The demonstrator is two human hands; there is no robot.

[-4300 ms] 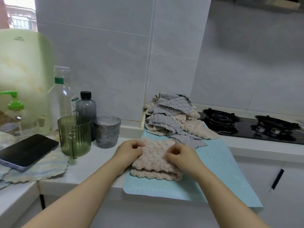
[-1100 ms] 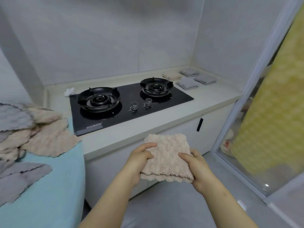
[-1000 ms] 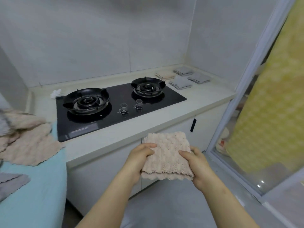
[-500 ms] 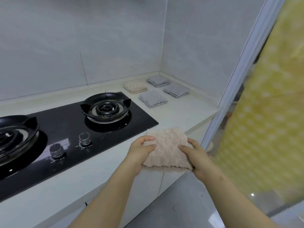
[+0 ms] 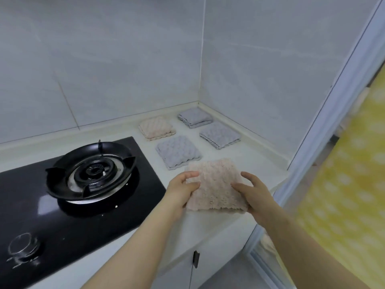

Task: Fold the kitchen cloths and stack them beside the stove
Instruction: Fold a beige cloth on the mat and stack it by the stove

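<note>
Left hand (image 5: 183,190) and right hand (image 5: 255,195) each pinch one side of the held beige cloth (image 5: 216,184), folded square, thumbs on top. It is low over the white countertop (image 5: 260,159), at 3 o'clock of the gas burner (image 5: 91,172); whether it touches the surface I cannot tell. Just beyond it at 11 o'clock lies the near grey cloth (image 5: 178,152), and at 12 the right grey cloth (image 5: 219,134). Farther back are the far beige cloth (image 5: 156,128) and the corner grey cloth (image 5: 194,117), all folded and apart.

Right of the stove (image 5: 87,178), four folded cloths (image 5: 178,152) sat two-by-two on the counter (image 5: 258,163) back toward the corner, and a fifth cloth (image 5: 216,184) was right of it too, nearer the front edge.
</note>
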